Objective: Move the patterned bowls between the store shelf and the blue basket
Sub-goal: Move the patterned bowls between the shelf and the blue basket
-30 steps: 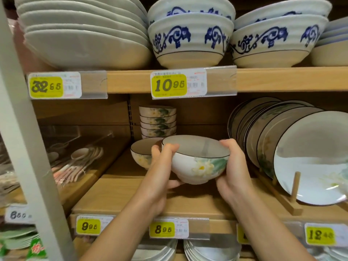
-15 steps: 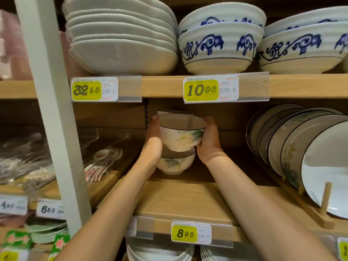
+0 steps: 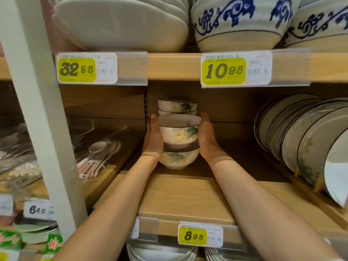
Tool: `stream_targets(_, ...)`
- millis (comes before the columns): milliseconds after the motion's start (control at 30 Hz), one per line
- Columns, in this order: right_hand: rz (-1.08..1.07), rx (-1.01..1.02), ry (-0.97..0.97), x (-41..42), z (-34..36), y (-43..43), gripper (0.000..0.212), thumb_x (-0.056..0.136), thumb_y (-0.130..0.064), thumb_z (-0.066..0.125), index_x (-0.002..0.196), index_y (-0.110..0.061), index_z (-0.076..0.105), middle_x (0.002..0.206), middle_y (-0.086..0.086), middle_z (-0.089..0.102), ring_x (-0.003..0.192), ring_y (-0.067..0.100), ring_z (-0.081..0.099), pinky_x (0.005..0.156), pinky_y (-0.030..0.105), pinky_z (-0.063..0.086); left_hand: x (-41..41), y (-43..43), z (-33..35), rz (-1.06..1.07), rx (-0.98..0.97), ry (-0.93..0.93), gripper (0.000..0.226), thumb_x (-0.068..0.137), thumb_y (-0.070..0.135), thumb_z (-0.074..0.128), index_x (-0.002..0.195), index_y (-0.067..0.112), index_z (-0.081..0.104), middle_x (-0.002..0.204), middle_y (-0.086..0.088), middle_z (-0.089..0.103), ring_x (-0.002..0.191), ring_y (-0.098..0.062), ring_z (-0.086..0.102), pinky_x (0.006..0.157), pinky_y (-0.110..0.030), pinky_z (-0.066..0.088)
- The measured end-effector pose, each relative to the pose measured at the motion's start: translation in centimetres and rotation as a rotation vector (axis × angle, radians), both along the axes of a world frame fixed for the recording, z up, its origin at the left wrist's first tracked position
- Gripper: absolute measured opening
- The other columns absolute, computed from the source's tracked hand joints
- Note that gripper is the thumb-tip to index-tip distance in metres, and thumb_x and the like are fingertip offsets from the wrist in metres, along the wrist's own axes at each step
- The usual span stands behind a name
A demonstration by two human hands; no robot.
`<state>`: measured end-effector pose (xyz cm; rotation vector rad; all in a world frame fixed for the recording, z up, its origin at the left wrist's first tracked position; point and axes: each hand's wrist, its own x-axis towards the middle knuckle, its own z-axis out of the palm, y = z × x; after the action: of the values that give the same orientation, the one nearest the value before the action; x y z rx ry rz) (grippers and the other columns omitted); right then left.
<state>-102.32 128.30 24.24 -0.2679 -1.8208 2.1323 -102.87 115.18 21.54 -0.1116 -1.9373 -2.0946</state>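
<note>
A white bowl with a yellow flower and green leaves (image 3: 178,133) sits in the mouth of a matching bowl (image 3: 178,160) on the wooden shelf (image 3: 184,194). My left hand (image 3: 153,137) holds its left wall and my right hand (image 3: 205,135) its right wall, so the bowl is cupped between them. Right behind stands a short stack of the same floral bowls (image 3: 177,106). The blue basket is out of view.
Floral plates (image 3: 301,140) stand on edge in a wooden rack to the right. Bagged ceramic spoons (image 3: 98,155) lie to the left, past a white post (image 3: 39,110). The shelf board above (image 3: 169,66), carrying big blue-patterned bowls (image 3: 239,21), hangs low over the stack.
Both hands carried the floral bowl from the front of the shelf back and to the left, then lowered it into the bowl standing there. The camera moved closer.
</note>
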Motion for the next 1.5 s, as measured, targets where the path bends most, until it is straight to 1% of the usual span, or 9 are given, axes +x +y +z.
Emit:
stream_targets(167,0.04,0.095,-0.037,-0.2,-1.3,0.3,0.061,0.091,-0.06,0.031,0.132,-0.021,0.055,0.127,0.009,0.06,0.113,0.026,0.057,0.104,0.042,0.042,-0.8,-0.3,-0.6,0.033,-0.019,-0.022,0.077,0.091,0.073,0.016,0.153,0.03,0.023,0.156,-0.002,0.034,0.143,-0.025,0.031,0.119,-0.05,0.02)
stream_targets(267,0.022,0.15,-0.029,-0.2,-1.9,0.1,0.063,0.092,-0.062,0.029,0.135,-0.022,0.052,0.13,0.005,0.057,0.112,0.02,0.054,0.096,0.037,0.04,-0.9,-0.6,-0.8,0.005,0.015,-0.043,0.079,0.089,0.075,0.016,0.151,0.028,0.03,0.152,-0.003,0.041,0.14,-0.024,0.037,0.118,-0.048,0.024)
stream_targets(600,0.045,0.191,0.006,-0.2,-2.9,-0.4,0.071,0.088,-0.071,0.029,0.141,-0.026,0.044,0.133,0.005,0.055,0.119,0.025,0.053,0.102,0.041,0.041,-1.4,-0.8,-1.7,-0.004,0.144,-0.098,0.068,0.094,0.066,0.021,0.144,0.026,0.045,0.134,-0.007,0.059,0.123,-0.025,0.055,0.11,-0.045,0.039)
stream_targets(767,0.004,0.251,-0.02,-0.2,-3.4,-0.1,0.075,0.087,-0.073,0.029,0.142,-0.025,0.04,0.137,0.004,0.049,0.124,0.026,0.047,0.092,0.037,0.035,-1.8,-0.6,-2.1,0.027,0.128,-0.121,0.067,0.095,0.064,0.02,0.146,0.026,0.042,0.144,-0.008,0.05,0.132,-0.028,0.047,0.113,-0.047,0.033)
stream_targets(833,0.004,0.264,-0.05,-0.3,-3.7,-0.1,0.076,0.087,-0.073,0.03,0.143,-0.024,0.04,0.139,0.005,0.048,0.125,0.027,0.047,0.097,0.038,0.036,-1.7,-0.5,-2.3,0.062,0.108,-0.138,0.064,0.096,0.06,0.021,0.147,0.025,0.04,0.148,-0.007,0.046,0.136,-0.027,0.043,0.115,-0.047,0.03)
stream_targets(933,0.015,0.264,-0.072,-0.2,-3.6,0.0,0.068,0.089,-0.066,0.032,0.14,-0.023,0.043,0.134,0.007,0.052,0.118,0.026,0.052,0.102,0.042,0.041,-1.2,-0.4,-2.2,0.121,0.003,-0.1,0.051,0.103,0.038,0.027,0.149,0.017,0.033,0.148,-0.012,0.044,0.134,-0.032,0.043,0.112,-0.045,0.033)
stream_targets(1033,0.009,0.241,-0.08,-0.1,-3.7,0.0,0.061,0.09,-0.06,0.035,0.136,-0.022,0.046,0.124,0.007,0.056,0.107,0.024,0.055,0.092,0.039,0.045,-1.0,-0.2,-2.1,0.125,0.063,-0.09,0.05,0.103,0.043,0.023,0.146,0.021,0.035,0.147,-0.01,0.044,0.131,-0.032,0.044,0.112,-0.047,0.033)
stream_targets(1233,-0.042,0.226,-0.032,0.3,-4.0,-0.6,0.061,0.092,-0.061,0.037,0.138,-0.02,0.041,0.114,0.0,0.049,0.098,0.018,0.047,0.08,0.032,0.034,-0.5,0.6,-2.1,0.197,0.051,-0.073,0.046,0.105,0.038,0.021,0.146,0.019,0.033,0.144,-0.008,0.041,0.126,-0.029,0.045,0.087,-0.026,0.03)
stream_targets(1500,-0.072,0.289,-0.037,0.8,-3.8,-0.9,0.065,0.091,-0.063,0.038,0.14,-0.019,0.036,0.127,0.007,0.051,0.11,0.026,0.05,0.091,0.037,0.04,-0.4,0.5,-2.0,0.169,0.129,-0.094,0.045,0.105,0.034,0.025,0.146,0.016,0.034,0.141,-0.013,0.045,0.126,-0.028,0.046,0.089,-0.026,0.032)
